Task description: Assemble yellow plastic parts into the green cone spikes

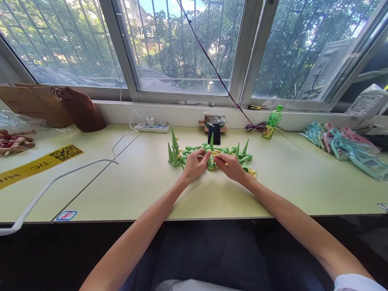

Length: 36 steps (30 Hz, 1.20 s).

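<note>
My left hand [196,163] is closed around a green plastic spike [210,163], holding it low over the table. Close beside it on the right, my right hand [230,166] pinches with thumb and forefinger at the spike's side. Whatever lies between those fingertips is too small to make out. More green cone-shaped spikes lie in a heap around both hands. Some stand point up, such as the tall spike [174,140] at the left and another spike [245,146] at the right. Small yellow pieces [252,173] are scattered among them, partly hidden by my hands.
Behind the heap are a phone [214,134] and a small open carton [201,123]. A green bottle [273,122] stands back right, near bagged pastel items [349,146]. At left are a power strip [152,127], a white cable [68,175] and a brown bag [82,109].
</note>
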Each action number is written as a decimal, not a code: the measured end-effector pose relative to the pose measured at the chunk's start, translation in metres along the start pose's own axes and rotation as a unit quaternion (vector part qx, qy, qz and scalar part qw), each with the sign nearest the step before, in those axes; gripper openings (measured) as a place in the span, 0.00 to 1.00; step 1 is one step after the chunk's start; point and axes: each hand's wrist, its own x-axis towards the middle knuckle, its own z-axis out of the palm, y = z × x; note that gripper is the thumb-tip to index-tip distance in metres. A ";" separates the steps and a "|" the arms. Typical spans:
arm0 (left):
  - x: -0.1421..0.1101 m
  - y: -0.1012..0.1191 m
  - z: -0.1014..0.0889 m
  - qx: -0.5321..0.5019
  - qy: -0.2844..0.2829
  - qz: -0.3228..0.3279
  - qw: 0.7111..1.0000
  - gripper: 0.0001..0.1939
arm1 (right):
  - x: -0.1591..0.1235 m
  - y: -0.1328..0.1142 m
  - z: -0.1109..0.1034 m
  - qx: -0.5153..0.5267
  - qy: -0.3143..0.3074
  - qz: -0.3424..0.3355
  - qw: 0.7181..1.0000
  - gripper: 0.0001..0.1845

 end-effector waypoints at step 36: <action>0.000 -0.012 0.005 0.012 -0.052 0.032 0.998 0.15 | -0.002 0.009 0.003 -0.018 0.018 0.030 0.999 0.17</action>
